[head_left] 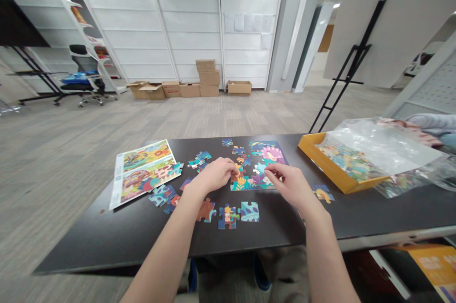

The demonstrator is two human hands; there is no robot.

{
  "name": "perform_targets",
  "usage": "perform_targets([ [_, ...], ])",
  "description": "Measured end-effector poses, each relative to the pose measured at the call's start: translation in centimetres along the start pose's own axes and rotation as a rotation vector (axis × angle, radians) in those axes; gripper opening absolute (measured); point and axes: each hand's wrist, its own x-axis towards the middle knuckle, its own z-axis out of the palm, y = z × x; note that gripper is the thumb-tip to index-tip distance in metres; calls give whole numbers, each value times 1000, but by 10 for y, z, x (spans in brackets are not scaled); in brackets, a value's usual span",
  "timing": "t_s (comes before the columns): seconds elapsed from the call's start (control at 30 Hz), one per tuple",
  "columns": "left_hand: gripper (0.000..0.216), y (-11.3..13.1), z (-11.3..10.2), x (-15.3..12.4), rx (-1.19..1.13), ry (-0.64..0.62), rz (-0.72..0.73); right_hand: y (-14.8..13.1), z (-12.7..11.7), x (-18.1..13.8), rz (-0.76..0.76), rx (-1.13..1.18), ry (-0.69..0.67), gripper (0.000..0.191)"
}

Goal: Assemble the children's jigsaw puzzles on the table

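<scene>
A partly joined jigsaw puzzle [261,165] with bright blue, pink and orange shapes lies on the black table [142,231]. My left hand [213,175] rests at its left edge, fingers curled in a pinch on a small puzzle piece [238,173]. My right hand [290,185] sits at the puzzle's lower right, fingers bent and pressed on a piece there; what they hold is not clear. Loose pieces [237,213] lie near the table's front edge, and others [200,159] lie to the left.
A printed picture sheet [144,170] lies at the table's left. A yellow box lid [338,172] with pieces and a clear plastic bag [384,146] lie at the right. An easel [356,51] stands behind. Cardboard boxes [208,77] and an office chair [83,77] are far off.
</scene>
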Motion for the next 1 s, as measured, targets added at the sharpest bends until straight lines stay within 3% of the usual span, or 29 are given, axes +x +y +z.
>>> perform_targets([
  [0.27,31,-3,-8,38,157,-2,-189,-2,0,4,11,17,3,20],
  [0.47,22,1,2,73,158,-56,-197,0,-8,4,14,27,37,22],
  [1.0,46,-11,22,80,146,-71,-208,3,-13,3,45,38,70,20],
])
